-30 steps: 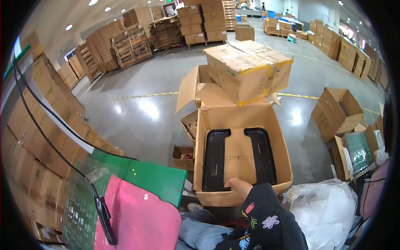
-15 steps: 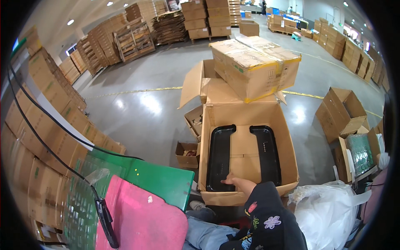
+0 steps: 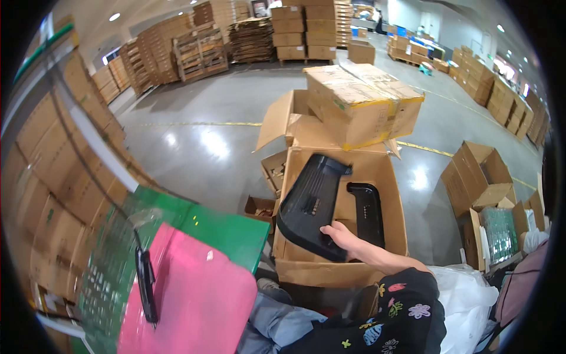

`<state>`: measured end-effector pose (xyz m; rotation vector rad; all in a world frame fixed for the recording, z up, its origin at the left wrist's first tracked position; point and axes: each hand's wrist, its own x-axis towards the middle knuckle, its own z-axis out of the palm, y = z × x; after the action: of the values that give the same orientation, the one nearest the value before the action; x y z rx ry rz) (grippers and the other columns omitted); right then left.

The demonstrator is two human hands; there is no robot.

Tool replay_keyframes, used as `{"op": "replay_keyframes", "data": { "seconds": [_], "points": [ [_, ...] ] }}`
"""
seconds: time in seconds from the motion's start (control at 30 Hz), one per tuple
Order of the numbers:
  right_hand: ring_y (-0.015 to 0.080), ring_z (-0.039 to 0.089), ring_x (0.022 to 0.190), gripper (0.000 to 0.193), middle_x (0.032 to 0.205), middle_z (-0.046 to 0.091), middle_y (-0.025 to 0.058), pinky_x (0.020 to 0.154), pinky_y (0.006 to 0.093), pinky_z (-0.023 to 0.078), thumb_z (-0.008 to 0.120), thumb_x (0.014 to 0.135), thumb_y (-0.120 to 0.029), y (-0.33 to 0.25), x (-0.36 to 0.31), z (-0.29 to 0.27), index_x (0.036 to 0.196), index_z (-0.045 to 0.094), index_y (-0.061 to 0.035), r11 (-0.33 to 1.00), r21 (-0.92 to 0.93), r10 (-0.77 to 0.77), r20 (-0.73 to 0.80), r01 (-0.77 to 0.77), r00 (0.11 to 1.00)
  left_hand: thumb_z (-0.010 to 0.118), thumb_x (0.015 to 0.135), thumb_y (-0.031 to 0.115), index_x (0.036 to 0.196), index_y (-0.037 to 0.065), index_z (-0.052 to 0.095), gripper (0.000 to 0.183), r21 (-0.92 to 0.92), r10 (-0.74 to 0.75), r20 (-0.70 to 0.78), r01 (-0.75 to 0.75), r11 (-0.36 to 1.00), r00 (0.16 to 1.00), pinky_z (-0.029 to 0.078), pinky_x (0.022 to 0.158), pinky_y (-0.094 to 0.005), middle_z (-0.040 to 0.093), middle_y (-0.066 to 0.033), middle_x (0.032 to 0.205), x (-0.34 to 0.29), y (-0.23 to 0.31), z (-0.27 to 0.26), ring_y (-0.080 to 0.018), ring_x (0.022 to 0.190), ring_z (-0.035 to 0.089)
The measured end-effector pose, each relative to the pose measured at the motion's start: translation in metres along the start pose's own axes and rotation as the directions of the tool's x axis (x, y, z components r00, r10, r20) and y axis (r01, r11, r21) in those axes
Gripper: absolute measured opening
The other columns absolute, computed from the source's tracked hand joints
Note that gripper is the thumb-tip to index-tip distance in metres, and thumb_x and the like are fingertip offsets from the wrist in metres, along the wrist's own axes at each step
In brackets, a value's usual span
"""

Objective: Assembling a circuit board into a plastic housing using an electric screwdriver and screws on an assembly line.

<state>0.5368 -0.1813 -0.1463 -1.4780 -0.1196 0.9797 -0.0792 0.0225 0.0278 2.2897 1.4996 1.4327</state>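
My right hand grips the near end of a black moulded plastic panel, thumb on top and the other fingers underneath, mostly hidden. The panel is tilted and lifted above an open cardboard carton, overlapping its left wall and front edge. Inside the carton, at its right side, lies a second black panel with a hooked far end. My left hand is out of view.
A green table with a pink mat stands at left; a slim black corded tool hangs over it. A taped box rests behind the carton. White plastic bags and opened boxes are at right.
My right hand has taken hold of the left panel and raised it out of the carton's bottom, tilting it. The other panel still lies in the carton. The view has shifted slightly.
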Motion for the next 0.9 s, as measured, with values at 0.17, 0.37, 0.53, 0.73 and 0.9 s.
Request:
{"op": "replay_keyframes", "data": {
  "seconds": [0.17,0.37,0.53,0.73,0.9],
  "points": [
    [0.0188,0.046,0.123,0.057,0.138,0.045,0.0106,0.106,0.0357,0.038,0.051,0.098,-0.006,0.008,-0.118,0.081,0.147,0.022,-0.0032,0.886,0.075,-0.443,0.428,0.458,0.788,0.067,0.087,0.053,0.141,0.0,0.044,0.079,-0.603,-0.021,0.673,0.565,0.564,0.739,0.053,0.08,-0.0327,0.063,-0.0174,0.12,0.009,0.102,0.116,-0.023,0.1,0.064],
    [0.0183,0.043,0.128,0.044,0.134,0.051,0.0099,0.108,0.035,0.034,0.053,0.099,-0.01,0.004,-0.155,0.113,0.139,0.039,0.0025,0.878,0.021,-0.344,0.723,0.478,0.6,0.073,0.079,0.007,0.128,-0.002,0.054,0.054,-0.186,0.134,0.894,0.081,0.979,0.427,0.049,0.088,-0.0439,0.063,-0.0271,0.113,0.0,0.155,0.133,-0.0418,0.108,0.061],
    [0.0261,0.066,0.104,0.036,0.118,0.064,0.0182,0.089,0.0367,0.051,0.044,0.105,-0.022,0.002,-0.148,0.156,0.13,0.039,0.004,0.962,-0.227,0.101,0.814,0.153,0.572,0.066,0.078,0.001,0.099,-0.007,0.063,0.022,-0.021,-0.025,0.717,0.057,0.998,0.696,0.049,0.083,-0.0468,0.065,-0.0266,0.095,-0.022,0.069,0.094,-0.0447,0.095,0.062],
    [0.0235,0.07,0.075,0.014,0.086,0.069,0.0114,0.066,0.0345,0.055,0.06,0.091,-0.01,-0.059,-0.153,0.232,0.103,0.061,-0.0026,0.227,-0.3,0.232,0.941,0.927,0.248,0.069,0.081,0.011,0.094,-0.003,0.066,0.019,-0.04,-0.029,0.667,0.075,0.996,0.744,0.051,0.081,-0.0453,0.067,-0.0216,0.092,-0.037,0.029,0.082,-0.04,0.093,0.064],
    [0.0345,0.064,0.071,0.014,0.077,0.063,0.0138,0.063,0.0424,0.052,0.059,0.086,-0.011,-0.095,-0.094,0.393,0.097,0.056,-0.0043,-0.364,-0.011,-0.117,0.993,0.931,-0.034,0.071,0.082,0.018,0.085,0.003,0.069,0.016,-0.042,0.006,0.613,0.024,0.999,0.79,0.053,0.073,-0.0436,0.068,-0.0123,0.083,-0.032,0.023,0.071,-0.0329,0.085,0.066]
  ]
}}
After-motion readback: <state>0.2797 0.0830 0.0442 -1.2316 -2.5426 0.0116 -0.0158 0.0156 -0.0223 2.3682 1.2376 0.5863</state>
